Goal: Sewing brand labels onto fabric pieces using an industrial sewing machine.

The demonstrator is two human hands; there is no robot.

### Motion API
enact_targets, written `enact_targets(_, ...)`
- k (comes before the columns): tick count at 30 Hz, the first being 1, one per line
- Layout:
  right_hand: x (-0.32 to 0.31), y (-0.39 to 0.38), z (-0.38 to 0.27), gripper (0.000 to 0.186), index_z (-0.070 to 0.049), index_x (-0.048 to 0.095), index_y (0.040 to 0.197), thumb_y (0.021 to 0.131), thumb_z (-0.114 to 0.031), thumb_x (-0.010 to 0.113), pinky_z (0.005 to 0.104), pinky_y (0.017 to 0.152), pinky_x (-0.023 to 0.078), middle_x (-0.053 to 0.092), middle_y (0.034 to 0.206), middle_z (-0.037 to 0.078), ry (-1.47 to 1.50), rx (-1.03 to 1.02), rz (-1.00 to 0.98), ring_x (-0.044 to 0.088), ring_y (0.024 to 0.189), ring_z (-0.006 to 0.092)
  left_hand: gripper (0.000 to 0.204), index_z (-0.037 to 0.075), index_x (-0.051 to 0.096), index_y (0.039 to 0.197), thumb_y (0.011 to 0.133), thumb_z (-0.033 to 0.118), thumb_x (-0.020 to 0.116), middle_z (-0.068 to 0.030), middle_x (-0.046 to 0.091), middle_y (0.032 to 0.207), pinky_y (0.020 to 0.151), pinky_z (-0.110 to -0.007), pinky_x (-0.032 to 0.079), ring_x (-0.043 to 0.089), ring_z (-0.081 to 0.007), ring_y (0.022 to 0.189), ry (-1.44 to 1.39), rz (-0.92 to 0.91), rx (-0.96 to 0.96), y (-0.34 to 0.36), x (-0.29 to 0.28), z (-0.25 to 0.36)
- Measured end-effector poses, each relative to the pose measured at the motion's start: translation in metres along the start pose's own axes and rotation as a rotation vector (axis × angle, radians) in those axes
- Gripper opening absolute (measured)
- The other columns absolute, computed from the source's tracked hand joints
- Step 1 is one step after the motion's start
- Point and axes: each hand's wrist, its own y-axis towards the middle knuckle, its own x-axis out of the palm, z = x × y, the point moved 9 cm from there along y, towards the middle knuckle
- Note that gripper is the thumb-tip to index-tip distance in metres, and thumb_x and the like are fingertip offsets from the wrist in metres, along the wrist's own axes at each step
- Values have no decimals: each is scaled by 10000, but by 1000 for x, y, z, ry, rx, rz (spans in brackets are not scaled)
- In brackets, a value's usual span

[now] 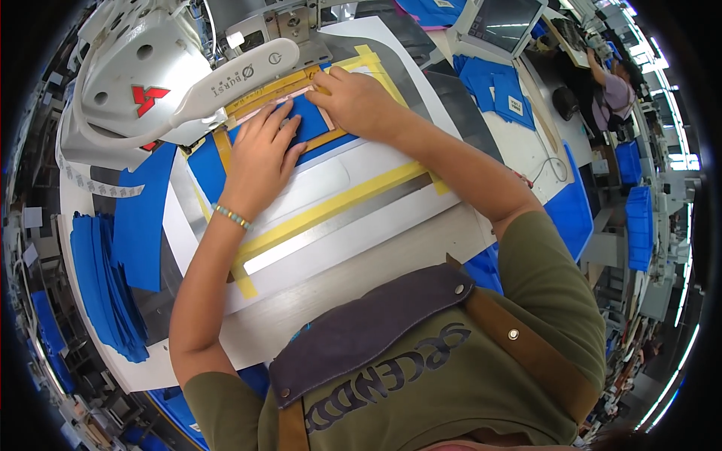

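A piece of blue fabric (308, 116) lies inside a flat sewing template with a yellow-brown frame (325, 140), beneath the head of a white sewing machine (154, 94). My left hand (262, 154) rests flat on the fabric, fingers stretched out and slightly apart. At the frame's upper right corner is my right hand (362, 104), its fingers bent and drawn together. Whatever those fingertips pinch is hidden under them. Yellow tape (323, 214) runs along the white sheet around the template.
Stacked blue fabric pieces (105, 289) hang at the table's left edge. More blue pieces with white labels (508, 96) lie at the right, near a screen (500, 22). A blue bin (568, 214) stands right of my arm. Another person (613, 94) sits farther off.
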Motion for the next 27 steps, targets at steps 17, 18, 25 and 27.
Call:
enact_targets(17, 0, 4, -14, 222, -76, 707, 906, 734, -193, 781, 384, 742, 589, 641, 1027, 80, -35, 19, 30, 657, 1044, 266, 550, 67, 610, 1482, 982, 268, 722, -170, 505, 1612, 1203, -512, 375, 465, -405, 1470, 128, -200, -92, -26, -3, -4)
enact_targets(18, 1, 5, -14, 237, -69, 710, 919, 730, -190, 786, 384, 749, 590, 643, 1043, 86, -14, 6, 27, 659, 1045, 269, 546, 61, 614, 1473, 983, 278, 720, -175, 516, 1598, 1195, -512, 383, 474, -404, 1461, 86, -186, -68, -27, -3, -3)
enact_targets(25, 4, 12, -23, 192, -68, 747, 900, 740, -167, 787, 358, 776, 594, 659, 1093, 70, -63, -41, 46, 646, 1096, 257, 522, 39, 627, 1437, 997, 309, 706, -182, 536, 1573, 1183, -489, 400, 490, -394, 1450, 59, -168, -62, -32, -6, -7)
enact_targets(27, 2, 13, -25, 179, -67, 752, 926, 762, -138, 764, 352, 781, 593, 660, 1095, 65, -74, -39, 71, 645, 1088, 248, 520, 40, 619, 1450, 1011, 310, 692, -174, 525, 1588, 1191, -481, 396, 485, -388, 1458, 60, -168, -58, -32, -6, -7)
